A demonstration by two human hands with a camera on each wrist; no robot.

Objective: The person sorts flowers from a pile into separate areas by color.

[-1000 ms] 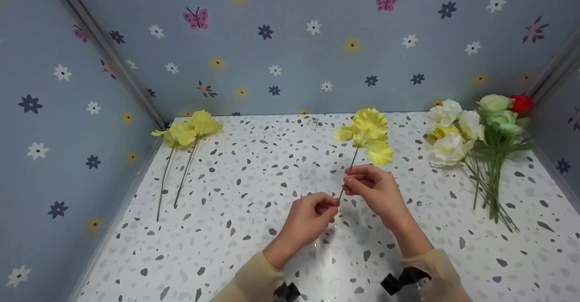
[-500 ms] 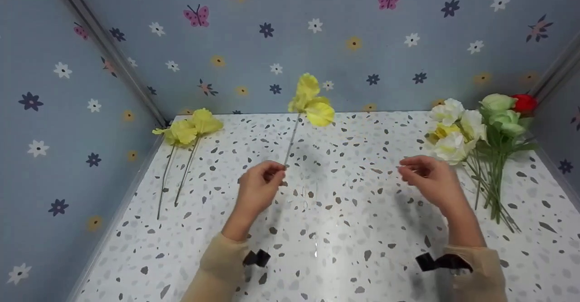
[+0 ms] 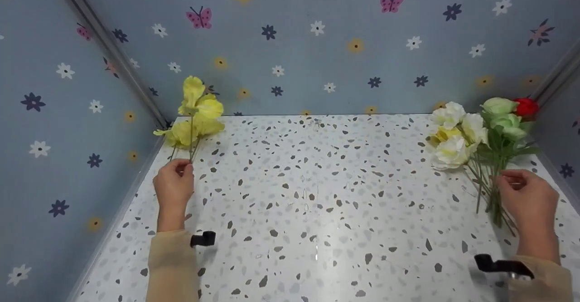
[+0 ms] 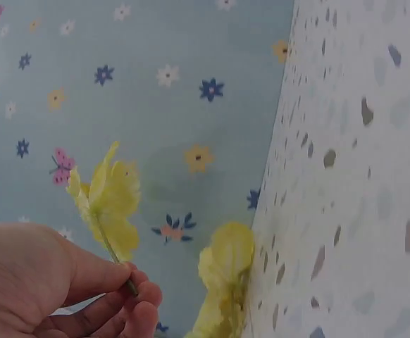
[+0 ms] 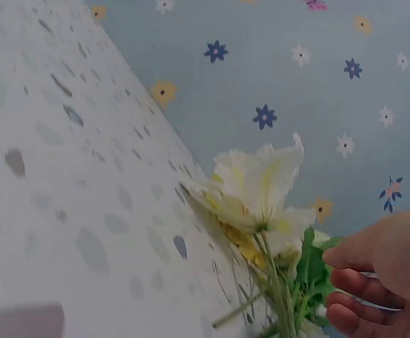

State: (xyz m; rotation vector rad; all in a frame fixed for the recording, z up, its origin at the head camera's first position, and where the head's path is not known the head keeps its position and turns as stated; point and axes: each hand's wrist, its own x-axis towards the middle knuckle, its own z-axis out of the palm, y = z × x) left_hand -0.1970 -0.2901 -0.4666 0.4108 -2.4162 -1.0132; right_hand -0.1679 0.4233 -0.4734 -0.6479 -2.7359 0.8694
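My left hand pinches the lower stem of a yellow artificial flower between thumb and fingertips. In the left wrist view the stem end pokes out past the thumb. That flower is held above two other yellow flowers lying at the back left. At the right, my right hand is over the stems of the light green flowers, its fingers loosely bent. The right wrist view shows a gap between thumb and fingers, with leaves behind; whether they touch a stem I cannot tell. White flowers lie beside the green ones.
A red flower lies at the far right among the green ones. The speckled white tabletop stretches between the two flower groups. Blue patterned panels stand at the back and sides.
The left hand has carried the yellow flower leftward from the middle, over the two others. The right hand has let go of its stem and moved right to the green flowers' stems.
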